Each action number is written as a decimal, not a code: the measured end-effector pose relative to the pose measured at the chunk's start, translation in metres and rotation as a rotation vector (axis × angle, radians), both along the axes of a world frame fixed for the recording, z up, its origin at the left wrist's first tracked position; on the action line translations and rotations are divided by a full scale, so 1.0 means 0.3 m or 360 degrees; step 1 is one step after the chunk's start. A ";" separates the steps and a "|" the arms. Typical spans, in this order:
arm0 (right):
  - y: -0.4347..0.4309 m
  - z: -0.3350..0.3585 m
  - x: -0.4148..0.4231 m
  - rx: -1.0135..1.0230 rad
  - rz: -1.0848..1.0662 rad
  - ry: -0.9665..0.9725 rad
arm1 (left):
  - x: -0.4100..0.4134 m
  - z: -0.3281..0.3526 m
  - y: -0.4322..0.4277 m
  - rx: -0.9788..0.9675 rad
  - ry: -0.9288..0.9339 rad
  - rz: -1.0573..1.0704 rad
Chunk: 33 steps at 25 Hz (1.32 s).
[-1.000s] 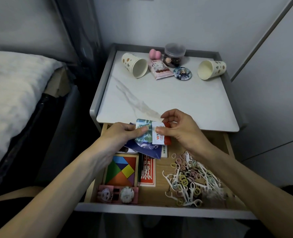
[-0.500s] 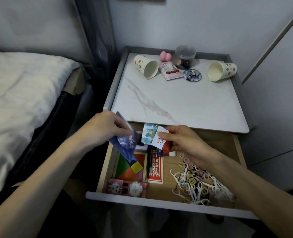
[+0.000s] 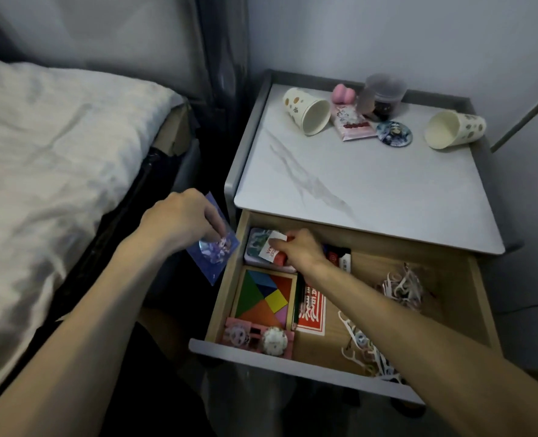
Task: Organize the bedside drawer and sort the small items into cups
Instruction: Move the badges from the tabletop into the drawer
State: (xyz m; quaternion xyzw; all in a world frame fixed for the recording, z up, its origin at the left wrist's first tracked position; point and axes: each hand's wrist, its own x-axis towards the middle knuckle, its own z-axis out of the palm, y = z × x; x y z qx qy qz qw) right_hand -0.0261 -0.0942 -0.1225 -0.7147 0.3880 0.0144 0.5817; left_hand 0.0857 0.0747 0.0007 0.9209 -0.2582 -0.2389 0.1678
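Note:
The bedside drawer (image 3: 293,362) stands pulled open. My left hand (image 3: 182,219) pinches a blue packet (image 3: 212,255) in the gap between bed and drawer. At the drawer's back left corner my right hand (image 3: 299,250) grips a small red-and-white packet (image 3: 274,250) over a teal card box (image 3: 256,244). In the drawer lie a colourful tangram (image 3: 266,296), a red card pack (image 3: 312,313), a pink clip card (image 3: 258,337) and a heap of floss picks and small rings (image 3: 400,287). Two paper cups, one left (image 3: 307,110) and one right (image 3: 454,129), lie on their sides on the nightstand top.
On the marble nightstand top (image 3: 356,190) near the back sit a pink heart sponge (image 3: 343,93), a clear lidded jar (image 3: 383,94), a pink snack packet (image 3: 353,124) and a round badge (image 3: 394,134). The bed (image 3: 56,159) lies to the left, a wall to the right.
My left hand carried the blue packet left, out past the drawer's side. My right hand lowered the red-and-white packet into the drawer's back left corner. The view shifted left.

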 end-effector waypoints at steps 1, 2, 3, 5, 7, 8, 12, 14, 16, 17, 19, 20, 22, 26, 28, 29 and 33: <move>0.005 -0.013 0.013 -0.0020 -0.0011 0.0008 | 0.005 -0.001 -0.002 -0.0013 0.0026 -0.0004; 0.007 -0.024 0.026 -0.0057 -0.0025 0.0009 | 0.011 -0.003 -0.005 -0.0028 0.0046 -0.0016; 0.008 -0.029 0.034 -0.0108 -0.0026 0.0025 | 0.014 -0.006 -0.011 -0.0040 0.0064 -0.0027; 0.005 -0.029 0.040 -0.0197 -0.0014 0.0059 | 0.015 -0.008 -0.023 -0.0069 0.0090 -0.0036; 0.006 -0.019 0.041 -0.0305 0.0029 0.0093 | 0.015 -0.009 -0.032 -0.0088 0.0095 -0.0020; 0.007 -0.015 0.039 -0.0343 0.0051 0.0106 | 0.014 -0.010 -0.033 -0.0087 0.0096 -0.0013; 0.027 0.015 0.011 -0.0423 0.0223 0.0152 | 0.007 -0.010 -0.036 -0.0075 0.0091 0.0010; 0.029 0.020 -0.012 -0.0224 0.0145 0.0070 | 0.007 -0.011 -0.037 -0.0079 0.0092 0.0028; 0.008 0.008 -0.042 -0.0013 0.0002 -0.0007 | 0.007 -0.009 -0.036 -0.0092 0.0095 0.0033; -0.007 0.003 -0.060 -0.0047 -0.0020 0.0007 | 0.007 -0.009 -0.037 -0.0104 0.0101 0.0027; -0.040 -0.006 -0.094 -0.0296 0.0010 0.0118 | 0.003 -0.007 -0.040 -0.0137 0.0124 0.0008; -0.050 -0.003 -0.104 -0.0402 0.0015 0.0174 | -0.001 -0.006 -0.043 -0.0149 0.0134 0.0000; -0.056 -0.001 -0.100 -0.0451 -0.0014 0.0190 | -0.007 -0.007 -0.047 -0.0161 0.0142 -0.0015; -0.028 0.004 -0.061 -0.0307 -0.0034 0.0294 | -0.009 -0.010 -0.047 -0.0156 0.0143 -0.0019; -0.020 0.001 -0.051 -0.0362 0.0020 0.0373 | -0.007 -0.011 -0.047 -0.0171 0.0155 -0.0023; -0.018 0.003 -0.048 -0.0375 0.0032 0.0389 | -0.008 -0.012 -0.048 -0.0178 0.0165 -0.0026; -0.012 0.000 -0.033 -0.0362 0.0070 0.0357 | -0.006 -0.016 -0.050 -0.0209 0.0174 -0.0041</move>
